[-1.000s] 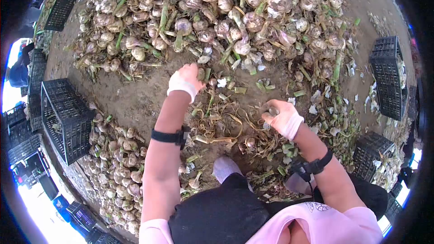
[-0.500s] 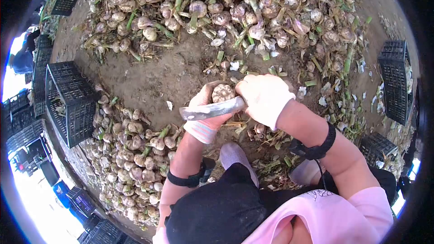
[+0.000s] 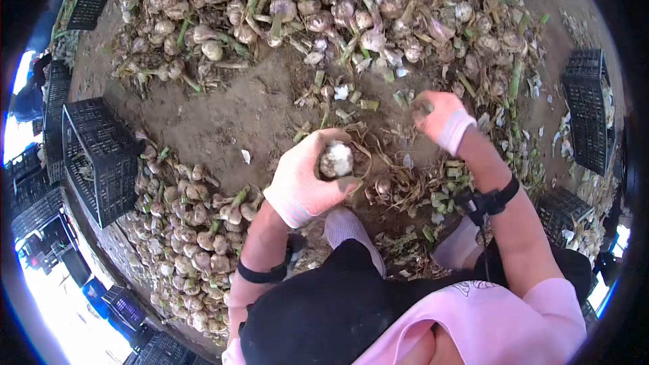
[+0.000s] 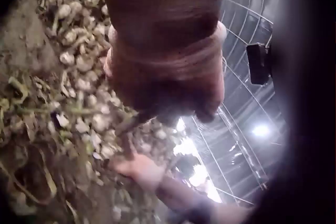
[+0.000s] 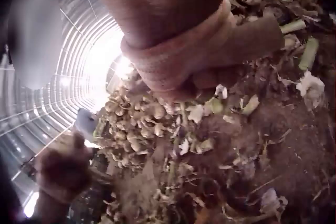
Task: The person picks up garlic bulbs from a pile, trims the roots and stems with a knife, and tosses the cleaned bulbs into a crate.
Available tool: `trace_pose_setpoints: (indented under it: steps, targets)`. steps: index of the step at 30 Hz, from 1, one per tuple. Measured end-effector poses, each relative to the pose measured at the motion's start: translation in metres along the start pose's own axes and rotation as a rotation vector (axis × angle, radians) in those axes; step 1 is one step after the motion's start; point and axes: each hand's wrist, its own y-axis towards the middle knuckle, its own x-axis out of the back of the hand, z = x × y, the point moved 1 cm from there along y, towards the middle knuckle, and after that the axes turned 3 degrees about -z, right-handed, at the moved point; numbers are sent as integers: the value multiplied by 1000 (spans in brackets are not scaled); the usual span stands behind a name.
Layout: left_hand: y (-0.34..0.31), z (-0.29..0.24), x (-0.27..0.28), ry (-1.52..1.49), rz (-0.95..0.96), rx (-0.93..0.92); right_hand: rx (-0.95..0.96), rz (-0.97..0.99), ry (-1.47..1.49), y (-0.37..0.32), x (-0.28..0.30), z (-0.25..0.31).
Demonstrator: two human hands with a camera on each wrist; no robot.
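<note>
In the head view my gloved left hand (image 3: 301, 179) holds a garlic bulb (image 3: 337, 161) between thumb and fingers, a bright white face turned up and dirt on its lower side. To the right and a little farther forward, my gloved right hand (image 3: 443, 118) is raised apart from the bulb with its fingers curled. A narrow dark shape juts from that right hand (image 4: 139, 169) in the left wrist view, where the knife was seen before; its blade is hardly visible now. The right wrist view shows the back of the glove (image 5: 173, 69) over soil and scraps.
A large heap of stemmed garlic (image 3: 282, 8) lies ahead. Bulbs with short or no stems form a pile (image 3: 196, 243) at left. Cut stem pieces (image 3: 368, 105) and dry leaves (image 3: 399, 176) litter the ground between. Black crates stand at left (image 3: 101, 162) and right (image 3: 587, 108).
The left hand came back from near the heap to meet the right hand's knife at the bulb. Since then the right hand has moved away forward and right, and the bulb shows a white face.
</note>
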Motion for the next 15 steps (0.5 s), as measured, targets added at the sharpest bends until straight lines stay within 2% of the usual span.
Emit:
trace_pose_setpoints:
  steps: [1,4,5,6,7,10,11,12,13,14,15]
  targets:
    - [7,2,2,26,-45,-37,12,-21,-7,0,3,3]
    - [14,-10,-3,453,63,-336,94,122,126,-16,-2,20]
    - [16,-9,-5,449,64,-336,124,142,161,-19,-3,25]
    - [18,-7,-9,653,110,-407,201,87,178,-19,-6,30]
    - [19,-5,-11,861,155,-478,195,115,192,-18,-5,36]
    - [19,-5,-11,906,164,-551,225,229,136,-9,1,56]
    - [18,-5,-11,902,177,-579,226,226,138,-9,2,60]
    - [15,-7,-12,869,83,-654,243,243,197,-9,4,64]
    - [13,-7,-14,880,82,-654,265,257,258,-7,5,68]
    - [10,-8,-15,826,90,-668,360,182,295,-2,-17,52]
    - [7,-8,-12,780,90,-684,279,253,185,0,-27,46]
